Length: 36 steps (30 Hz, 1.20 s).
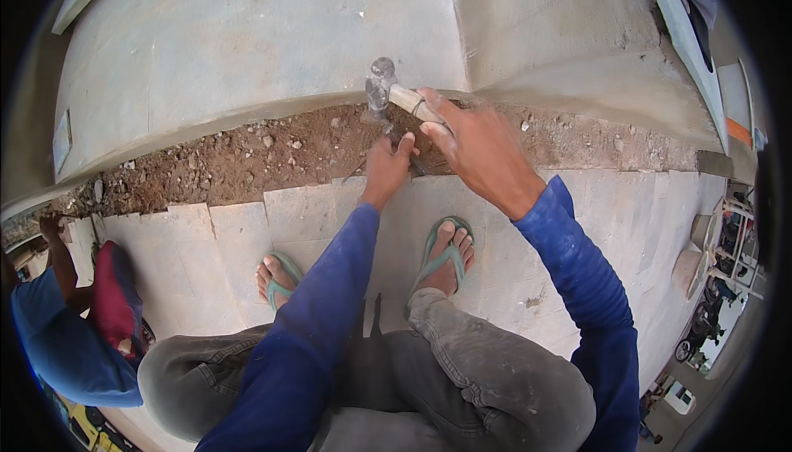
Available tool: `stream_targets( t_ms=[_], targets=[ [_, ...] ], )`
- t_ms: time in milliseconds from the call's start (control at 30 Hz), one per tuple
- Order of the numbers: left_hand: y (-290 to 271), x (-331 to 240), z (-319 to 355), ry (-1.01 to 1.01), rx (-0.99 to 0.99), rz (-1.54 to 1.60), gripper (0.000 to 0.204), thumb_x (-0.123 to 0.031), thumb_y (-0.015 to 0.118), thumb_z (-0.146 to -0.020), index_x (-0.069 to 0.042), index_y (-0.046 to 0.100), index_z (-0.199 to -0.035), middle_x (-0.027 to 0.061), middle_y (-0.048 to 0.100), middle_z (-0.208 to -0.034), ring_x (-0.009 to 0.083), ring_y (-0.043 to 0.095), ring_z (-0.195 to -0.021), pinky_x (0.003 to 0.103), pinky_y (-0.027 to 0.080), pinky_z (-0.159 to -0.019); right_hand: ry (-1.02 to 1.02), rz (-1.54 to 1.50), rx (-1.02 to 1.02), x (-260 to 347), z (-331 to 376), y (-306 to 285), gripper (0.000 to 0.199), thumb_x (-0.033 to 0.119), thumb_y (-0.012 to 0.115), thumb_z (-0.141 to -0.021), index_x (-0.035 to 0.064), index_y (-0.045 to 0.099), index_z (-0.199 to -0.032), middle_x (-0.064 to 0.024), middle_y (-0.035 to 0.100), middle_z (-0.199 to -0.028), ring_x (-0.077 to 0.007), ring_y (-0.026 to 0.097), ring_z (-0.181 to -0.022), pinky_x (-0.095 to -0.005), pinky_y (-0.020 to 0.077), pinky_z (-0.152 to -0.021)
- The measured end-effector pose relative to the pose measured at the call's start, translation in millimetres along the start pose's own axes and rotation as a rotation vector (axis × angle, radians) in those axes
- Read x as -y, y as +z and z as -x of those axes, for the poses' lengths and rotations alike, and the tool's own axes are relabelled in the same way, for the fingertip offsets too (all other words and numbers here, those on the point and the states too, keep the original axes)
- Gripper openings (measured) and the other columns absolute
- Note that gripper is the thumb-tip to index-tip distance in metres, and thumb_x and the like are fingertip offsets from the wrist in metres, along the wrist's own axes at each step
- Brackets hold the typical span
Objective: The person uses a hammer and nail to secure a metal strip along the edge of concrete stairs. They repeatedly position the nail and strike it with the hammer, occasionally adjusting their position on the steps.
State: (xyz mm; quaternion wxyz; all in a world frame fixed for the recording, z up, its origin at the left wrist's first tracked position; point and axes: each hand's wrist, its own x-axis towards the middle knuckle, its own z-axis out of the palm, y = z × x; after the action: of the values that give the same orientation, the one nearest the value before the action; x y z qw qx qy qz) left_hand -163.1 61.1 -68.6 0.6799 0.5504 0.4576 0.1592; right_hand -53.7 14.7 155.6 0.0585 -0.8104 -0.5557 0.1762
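My right hand [485, 148] is closed around the wooden handle of a ball-peen hammer [379, 89]. Its grey metal head is directly above my left hand [388, 170], at the top end of a dark metal chisel [387, 128]. The fingers of my left hand are wrapped round the chisel, and they hide most of it. Both hands are over a strip of broken brown soil and rubble [280, 148] at the foot of the wall. Whether the hammer touches the chisel cannot be made out.
A pale wall [272, 40] rises behind the rubble strip. Light paving tiles [181, 254] lie under my sandalled feet. At the left, another person in a blue shirt [70, 345] crouches by the strip. Motorcycles [701, 320] stand far right, near a white metal frame [738, 242].
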Motion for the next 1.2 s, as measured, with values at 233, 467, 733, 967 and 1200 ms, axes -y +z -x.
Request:
stream_targets(
  t_ms=[233, 467, 733, 967, 1200],
  targets=[
    [2, 2, -1, 0.005, -0.038, -0.032, 0.058, -0.047, 0.05, -0.103, -0.002, 0.067, -0.071, 0.0096, 0.07, -0.072, 0.0177, 0.056, -0.064, 0.035, 0.046, -0.065, 0.211, -0.187, -0.186, -31, 67, -21, 0.043, 0.025, 0.063, -0.098, 0.0055, 0.06, -0.136, -0.0235, 0.068, -0.084, -0.0413, 0.066, -0.076, -0.0449, 0.0499, -0.068],
    [7, 6, 8, 0.037, -0.077, -0.07, 0.058, -0.044, 0.046, -0.105, -0.002, 0.065, -0.071, 0.0096, 0.071, -0.072, 0.0143, 0.054, -0.063, 0.033, 0.044, -0.061, 0.264, -0.296, -0.265, -45, 98, -14, 0.042, 0.024, 0.063, -0.099, 0.0048, 0.059, -0.137, -0.0257, 0.068, -0.094, -0.0416, 0.066, -0.076, -0.0418, 0.0506, -0.067],
    [10, 2, 23, 0.082, -0.155, 0.021, 0.058, -0.043, 0.049, -0.105, -0.001, 0.065, -0.069, 0.0085, 0.071, -0.07, 0.0132, 0.05, -0.058, 0.033, 0.041, -0.058, 0.379, -0.276, -0.191, -58, 123, 1, 0.046, 0.028, 0.061, -0.1, 0.0059, 0.057, -0.14, -0.0276, 0.061, -0.073, -0.0406, 0.061, -0.061, -0.0407, 0.0464, -0.058],
    [3, 9, 19, 0.071, -0.066, 0.011, 0.054, -0.041, 0.048, -0.106, -0.001, 0.066, -0.075, 0.009, 0.071, -0.08, 0.0147, 0.061, -0.073, 0.033, 0.048, -0.07, 0.464, -0.445, -0.35, -96, 146, 67, 0.045, 0.035, 0.057, -0.103, 0.0066, 0.056, -0.139, -0.0171, 0.064, -0.072, -0.0281, 0.057, -0.052, -0.0358, 0.0451, -0.053],
    [-7, -7, 3, -0.022, 0.132, -0.063, 0.042, -0.038, 0.045, -0.107, -0.001, 0.065, -0.098, 0.008, 0.072, -0.093, 0.0177, 0.065, -0.092, 0.035, 0.051, -0.084, 1.029, -0.953, -0.233, -146, 195, 123, 0.043, 0.038, 0.057, -0.103, 0.0058, 0.056, -0.132, -0.0027, 0.051, -0.063, -0.0144, 0.052, -0.051, -0.0325, 0.0449, -0.05]
  ],
)
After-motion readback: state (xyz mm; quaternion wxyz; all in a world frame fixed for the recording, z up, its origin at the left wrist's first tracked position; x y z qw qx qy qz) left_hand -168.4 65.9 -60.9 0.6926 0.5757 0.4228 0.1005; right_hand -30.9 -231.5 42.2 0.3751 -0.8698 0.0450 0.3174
